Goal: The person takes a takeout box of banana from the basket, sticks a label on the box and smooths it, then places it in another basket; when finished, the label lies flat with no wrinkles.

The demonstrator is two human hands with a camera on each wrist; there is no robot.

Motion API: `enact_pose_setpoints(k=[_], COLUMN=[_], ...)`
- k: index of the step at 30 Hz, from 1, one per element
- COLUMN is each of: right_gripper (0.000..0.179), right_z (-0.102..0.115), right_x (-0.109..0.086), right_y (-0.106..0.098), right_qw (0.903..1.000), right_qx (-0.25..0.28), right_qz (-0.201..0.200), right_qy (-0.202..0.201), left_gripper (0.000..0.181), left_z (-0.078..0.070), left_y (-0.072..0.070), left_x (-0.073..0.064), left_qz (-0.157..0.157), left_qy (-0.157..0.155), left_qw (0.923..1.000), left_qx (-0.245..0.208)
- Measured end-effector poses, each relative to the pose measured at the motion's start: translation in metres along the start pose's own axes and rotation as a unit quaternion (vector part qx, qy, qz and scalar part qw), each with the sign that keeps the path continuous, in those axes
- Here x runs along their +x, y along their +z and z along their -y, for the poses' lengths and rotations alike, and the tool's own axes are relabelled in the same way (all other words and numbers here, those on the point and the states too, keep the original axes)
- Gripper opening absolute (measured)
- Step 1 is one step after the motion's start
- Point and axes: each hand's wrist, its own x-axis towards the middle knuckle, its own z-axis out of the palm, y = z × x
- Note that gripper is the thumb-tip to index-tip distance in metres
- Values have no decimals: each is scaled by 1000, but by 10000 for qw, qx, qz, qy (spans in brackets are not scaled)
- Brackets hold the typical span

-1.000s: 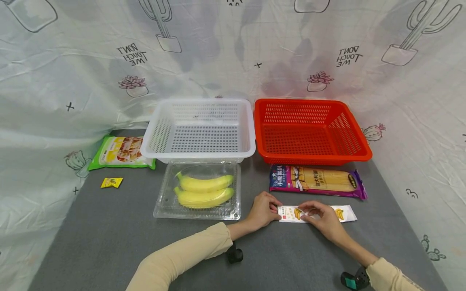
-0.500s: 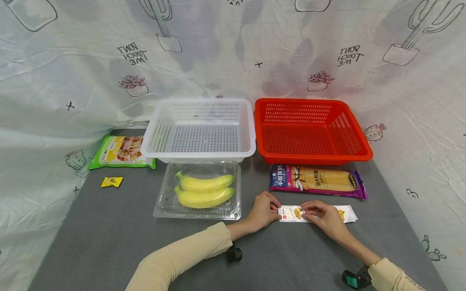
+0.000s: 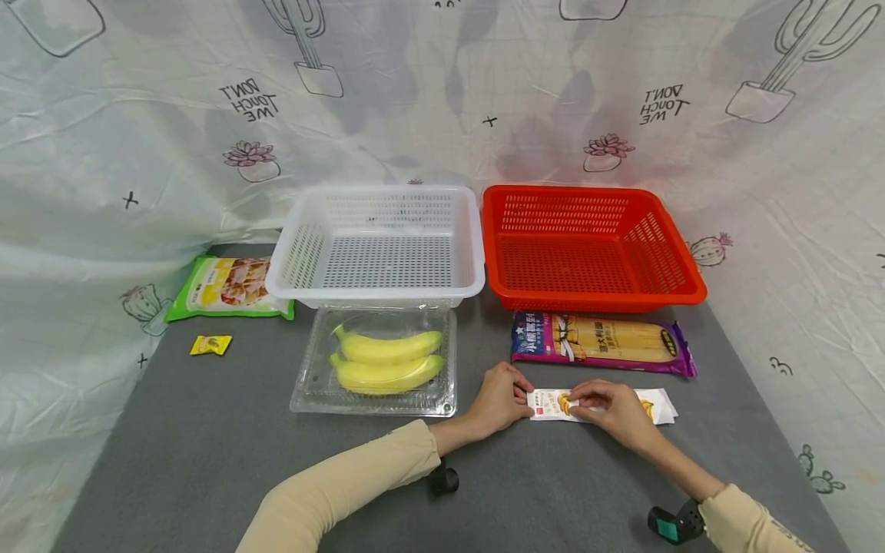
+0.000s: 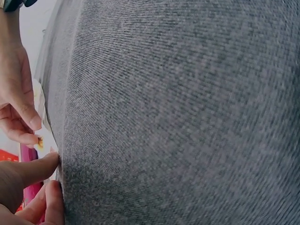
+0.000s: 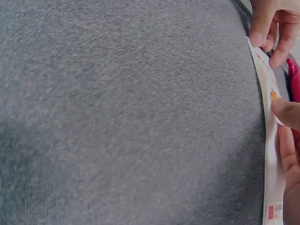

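Note:
A long, narrow white packet (image 3: 548, 405) printed with bananas lies on the grey table in front of the noodles. My left hand (image 3: 499, 399) pinches its left end between thumb and fingers. Near the packet's middle, my right hand (image 3: 617, 413) pinches it with thumb and fingertips, covering part of the print. In the right wrist view the packet (image 5: 273, 164) runs along the right edge, and its layers look slightly apart. The left wrist view shows both hands, the left hand (image 4: 28, 183) below the right hand (image 4: 18, 96), with little of the packet visible.
Behind lie a purple pack of noodles (image 3: 608, 342), a red basket (image 3: 594, 301) and a white basket (image 3: 380, 295). Left of the hands is a clear plastic box (image 3: 307, 395) with two bananas (image 3: 387, 375). Further left are a green food bag (image 3: 231, 288) and a small yellow sachet (image 3: 211, 345).
Hardly anything differs. The right hand has shifted very slightly to the right along the packet, while the left hand keeps its place at the left end.

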Motion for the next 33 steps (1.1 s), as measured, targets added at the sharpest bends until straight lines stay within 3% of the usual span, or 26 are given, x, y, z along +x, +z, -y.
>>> enact_pose_setpoints(k=[6,10,21,27,33], right_gripper=[15,15,14,14,13], right_z=[3,2,2,2,2], right_x=[2,3,4,4,1], right_y=[-2,-1,0,1,2], right_qw=[9994,9991,9981,9982,9980], right_qx=[-220,-254,-202,-137,193], right_qz=[39,31,-12,-62,-166], right_qy=[257,349,584,581,583], left_gripper=[24,23,25,29,28], left_z=[0,2,4,2,2], left_y=[-2,0,4,3,3], left_x=[1,1,-1,-1,-1], left_qz=[153,162,32,-48,-128], left_qy=[230,364,-28,-213,-188], left_qw=[9995,9992,9939,9923,9936], left_qx=[172,-89,-1101,-1223,-1105])
